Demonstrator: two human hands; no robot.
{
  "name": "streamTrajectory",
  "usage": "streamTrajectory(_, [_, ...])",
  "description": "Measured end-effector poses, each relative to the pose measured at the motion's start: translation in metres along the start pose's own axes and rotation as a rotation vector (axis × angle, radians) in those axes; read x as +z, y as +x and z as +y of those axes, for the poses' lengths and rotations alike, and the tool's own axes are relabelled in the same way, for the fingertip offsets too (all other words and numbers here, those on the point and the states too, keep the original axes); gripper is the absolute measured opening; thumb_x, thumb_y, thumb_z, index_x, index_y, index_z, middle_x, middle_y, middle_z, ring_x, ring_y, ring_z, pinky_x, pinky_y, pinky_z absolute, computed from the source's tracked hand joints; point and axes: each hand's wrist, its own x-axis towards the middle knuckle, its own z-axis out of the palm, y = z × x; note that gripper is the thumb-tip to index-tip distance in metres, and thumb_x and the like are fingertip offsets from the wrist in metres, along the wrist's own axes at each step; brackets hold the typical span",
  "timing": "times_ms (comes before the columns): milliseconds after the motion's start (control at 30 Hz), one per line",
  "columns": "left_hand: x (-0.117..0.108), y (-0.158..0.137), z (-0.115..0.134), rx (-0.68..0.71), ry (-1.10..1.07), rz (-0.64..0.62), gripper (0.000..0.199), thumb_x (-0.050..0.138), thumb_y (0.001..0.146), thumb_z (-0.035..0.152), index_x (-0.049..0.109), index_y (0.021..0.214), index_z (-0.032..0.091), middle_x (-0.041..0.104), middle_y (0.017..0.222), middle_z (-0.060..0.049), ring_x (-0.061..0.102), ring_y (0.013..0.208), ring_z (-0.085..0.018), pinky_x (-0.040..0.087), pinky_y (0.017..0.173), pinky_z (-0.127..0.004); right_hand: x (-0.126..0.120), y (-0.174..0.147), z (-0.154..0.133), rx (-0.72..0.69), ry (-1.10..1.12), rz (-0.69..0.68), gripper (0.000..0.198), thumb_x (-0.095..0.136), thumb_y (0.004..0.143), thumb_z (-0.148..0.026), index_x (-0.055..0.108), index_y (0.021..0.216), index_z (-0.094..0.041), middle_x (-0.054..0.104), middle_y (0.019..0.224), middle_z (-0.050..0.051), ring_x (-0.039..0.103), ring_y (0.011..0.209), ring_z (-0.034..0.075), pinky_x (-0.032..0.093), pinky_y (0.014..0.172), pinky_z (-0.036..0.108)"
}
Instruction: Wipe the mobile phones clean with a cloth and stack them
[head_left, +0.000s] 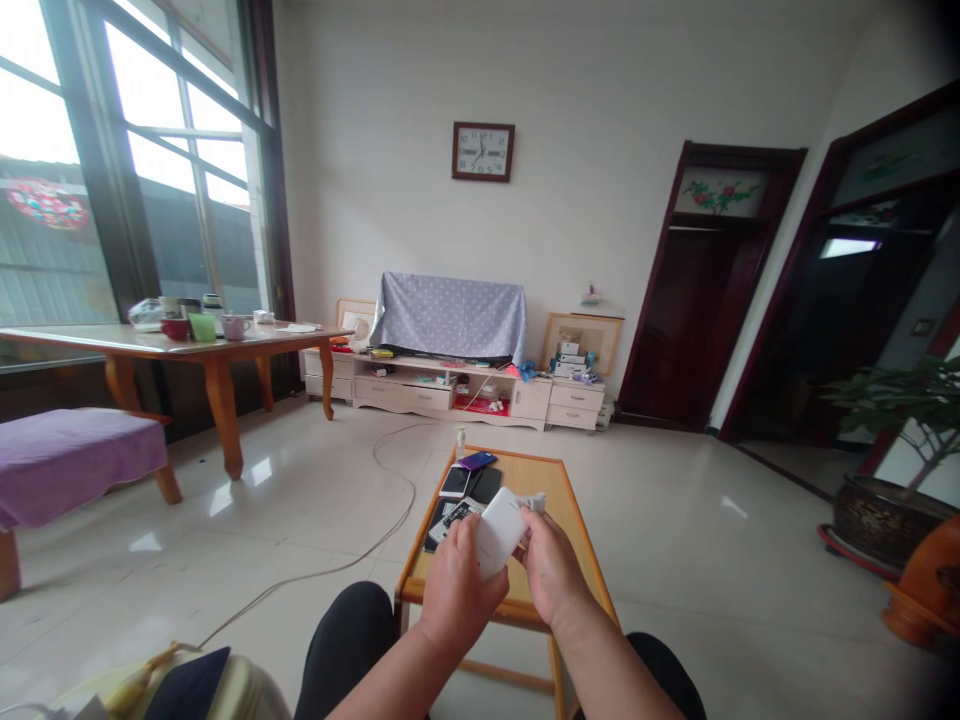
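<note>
My left hand is closed around a white phone, held tilted above a small wooden table with its plain white side towards me. At the phone's right edge, my right hand pinches a crumpled white tissue or cloth; its exact kind is unclear. Just beyond my left hand lie a white-framed phone, a purple-blue phone and a dark flat phone-like piece. Several flat dark and silver pieces are partly hidden by my left hand. A small pump bottle stands at the far end.
A long cable crosses the tiled floor on the left. Further left are a dining table with cups and a bench under a purple cloth. A low cabinet lines the back wall. At right stands a potted plant.
</note>
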Motion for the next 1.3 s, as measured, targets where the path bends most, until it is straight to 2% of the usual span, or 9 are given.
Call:
streamTrajectory(133, [0.001, -0.001, 0.001, 0.051, 0.030, 0.021, 0.065, 0.065, 0.068, 0.024, 0.045, 0.130, 0.024, 0.061, 0.114, -0.008, 0.058, 0.102, -0.026, 0.044, 0.091, -0.038, -0.012, -0.005, 0.003, -0.145, -0.243, 0.072, 0.050, 0.065, 0.081, -0.053, 0.066, 0.121, -0.023, 0.073, 0.108, 0.006, 0.064, 0.100, 0.027, 0.050, 0.079, 0.034])
streamTrajectory(267, [0.000, 0.002, 0.001, 0.149, 0.087, 0.056, 0.065, 0.062, 0.067, 0.020, 0.046, 0.131, 0.021, 0.062, 0.114, -0.009, 0.058, 0.104, -0.027, 0.040, 0.101, -0.043, -0.025, 0.000, -0.006, -0.273, -0.487, -0.022, 0.046, 0.060, 0.087, -0.053, 0.069, 0.120, -0.024, 0.072, 0.113, 0.007, 0.060, 0.114, 0.029, 0.045, 0.094, 0.037])
streamTrajectory(400, [0.000, 0.001, 0.001, 0.269, 0.118, 0.030, 0.065, 0.059, 0.067, 0.016, 0.047, 0.131, 0.021, 0.064, 0.117, -0.010, 0.059, 0.106, -0.028, 0.034, 0.107, -0.047, -0.033, 0.008, -0.016, -0.441, -0.784, -0.056, 0.045, 0.060, 0.087, -0.044, 0.066, 0.129, -0.029, 0.059, 0.140, 0.004, 0.043, 0.138, 0.030, 0.026, 0.116, 0.042])
streamTrajectory(567, [0.001, -0.005, 0.003, 0.314, 0.115, -0.043, 0.071, 0.059, 0.062, 0.014, 0.048, 0.133, 0.022, 0.065, 0.115, -0.009, 0.060, 0.107, -0.028, 0.027, 0.114, -0.050, -0.033, 0.008, -0.014, -0.508, -0.973, -0.087, 0.054, 0.057, 0.090, -0.039, 0.054, 0.143, -0.032, 0.048, 0.151, 0.003, 0.032, 0.146, 0.031, 0.012, 0.120, 0.049])
streamTrajectory(767, [-0.009, 0.000, 0.006, 0.416, 0.172, -0.097, 0.071, 0.060, 0.060, 0.014, 0.053, 0.130, 0.023, 0.065, 0.115, -0.009, 0.059, 0.110, -0.028, 0.009, 0.122, -0.054, -0.043, 0.005, -0.024, -0.491, -0.957, -0.237, 0.043, 0.061, 0.089, -0.039, 0.065, 0.131, -0.034, 0.056, 0.145, 0.003, 0.042, 0.139, 0.032, 0.020, 0.117, 0.049])
streamTrajectory(900, [-0.023, 0.008, 0.004, 0.463, 0.223, -0.165, 0.068, 0.058, 0.062, 0.011, 0.056, 0.128, 0.028, 0.066, 0.113, -0.006, 0.057, 0.113, -0.026, 0.005, 0.124, -0.054, -0.053, -0.001, -0.030, -0.332, -0.841, -0.360, 0.028, 0.067, 0.083, -0.046, 0.078, 0.101, -0.028, 0.076, 0.100, 0.005, 0.065, 0.096, 0.028, 0.044, 0.092, 0.040])
streamTrajectory(1033, [-0.025, 0.016, -0.002, 0.503, 0.244, -0.144, 0.076, 0.056, 0.066, 0.008, 0.050, 0.137, 0.032, 0.054, 0.144, -0.002, 0.036, 0.142, -0.028, 0.002, 0.125, -0.055, -0.052, -0.006, -0.022, -0.148, -0.607, -0.307, 0.030, 0.078, 0.071, -0.052, 0.072, 0.075, -0.023, 0.069, 0.067, 0.000, 0.059, 0.070, 0.021, 0.046, 0.070, 0.031])
streamTrajectory(1167, [-0.010, 0.023, -0.009, 0.321, 0.246, 0.023, 0.080, 0.053, 0.072, 0.008, 0.038, 0.148, 0.027, 0.035, 0.160, -0.006, 0.024, 0.150, -0.029, 0.011, 0.124, -0.054, -0.039, -0.008, -0.005, -0.087, -0.395, -0.217, 0.044, 0.073, 0.075, -0.060, 0.071, 0.089, -0.018, 0.071, 0.080, 0.003, 0.060, 0.075, 0.021, 0.045, 0.068, 0.030])
streamTrajectory(1300, [0.007, 0.019, -0.011, 0.050, 0.118, 0.080, 0.061, 0.052, 0.084, 0.026, 0.040, 0.144, 0.015, 0.053, 0.145, -0.017, 0.045, 0.137, -0.031, 0.026, 0.118, -0.054, -0.027, -0.007, 0.013, -0.028, -0.171, -0.046, 0.057, 0.071, 0.076, -0.066, 0.069, 0.105, -0.017, 0.073, 0.094, 0.007, 0.064, 0.085, 0.024, 0.049, 0.071, 0.030])
